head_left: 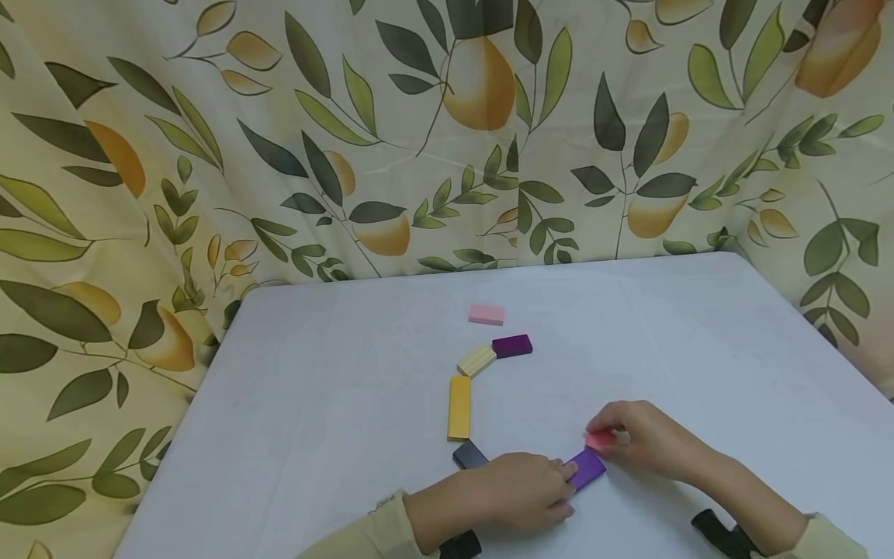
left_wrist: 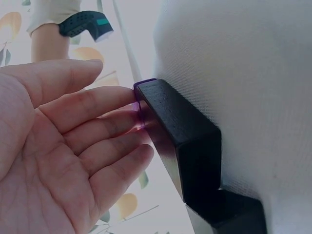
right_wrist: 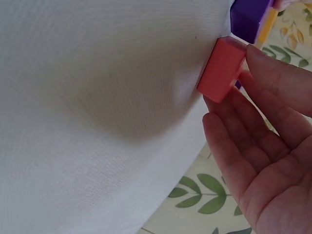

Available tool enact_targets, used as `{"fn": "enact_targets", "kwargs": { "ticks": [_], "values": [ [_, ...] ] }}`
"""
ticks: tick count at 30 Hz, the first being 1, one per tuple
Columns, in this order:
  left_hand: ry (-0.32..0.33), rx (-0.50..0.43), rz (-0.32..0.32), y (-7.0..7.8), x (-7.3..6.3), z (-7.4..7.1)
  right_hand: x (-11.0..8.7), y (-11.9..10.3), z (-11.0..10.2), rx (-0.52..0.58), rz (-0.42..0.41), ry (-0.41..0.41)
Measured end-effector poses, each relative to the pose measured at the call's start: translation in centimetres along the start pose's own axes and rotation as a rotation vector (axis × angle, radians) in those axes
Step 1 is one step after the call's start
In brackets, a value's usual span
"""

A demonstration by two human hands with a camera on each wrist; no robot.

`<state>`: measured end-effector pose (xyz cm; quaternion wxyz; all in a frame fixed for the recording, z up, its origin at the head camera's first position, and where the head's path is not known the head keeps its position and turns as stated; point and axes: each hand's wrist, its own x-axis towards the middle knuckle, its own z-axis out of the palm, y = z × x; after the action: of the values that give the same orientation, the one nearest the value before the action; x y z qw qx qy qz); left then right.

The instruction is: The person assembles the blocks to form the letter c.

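Low on the white table, my right hand (head_left: 653, 439) pinches a coral-red block (head_left: 599, 440) between thumb and fingers. The red block's end meets the corner of a purple block (head_left: 588, 469), seen close up in the right wrist view. My left hand (head_left: 520, 489) reaches over from the left, its fairly straight fingertips touching the purple block's near end. In the left wrist view a black block (left_wrist: 183, 114) stands beside those fingertips. A dark grey block (head_left: 470, 455) is partly hidden behind the left hand.
Beyond the left hand, a yellow block (head_left: 459, 408), a pale wooden block (head_left: 477, 361) and a dark purple block (head_left: 513, 346) continue a curved row. A pink block (head_left: 486, 314) lies apart at the back. A leaf-patterned curtain (head_left: 433, 140) hangs behind the table (head_left: 314, 388).
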<state>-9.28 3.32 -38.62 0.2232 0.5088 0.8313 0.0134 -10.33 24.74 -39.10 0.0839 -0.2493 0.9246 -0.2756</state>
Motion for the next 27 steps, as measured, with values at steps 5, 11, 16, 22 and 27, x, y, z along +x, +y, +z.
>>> {"fn": "enact_targets", "kwargs": {
  "ticks": [5,11,16,22,27],
  "values": [
    [0.002,0.001,-0.005,0.06,-0.03,-0.03,-0.11,-0.06,0.03,0.0,-0.016,0.0],
    [0.002,0.014,-0.003,0.08,-0.06,-0.05,-0.16,-0.14,0.05,-0.017,-0.009,-0.001],
    [-0.002,0.002,-0.005,0.13,-0.08,-0.14,-0.13,-0.02,0.08,-0.013,-0.027,-0.007],
    [-0.004,0.011,0.0,0.16,-0.17,-0.21,-0.16,-0.02,0.06,-0.012,-0.033,-0.002],
    [0.002,0.02,0.007,0.1,-0.2,-0.2,-0.11,-0.04,-0.05,-0.027,-0.027,0.002]
  ]
}}
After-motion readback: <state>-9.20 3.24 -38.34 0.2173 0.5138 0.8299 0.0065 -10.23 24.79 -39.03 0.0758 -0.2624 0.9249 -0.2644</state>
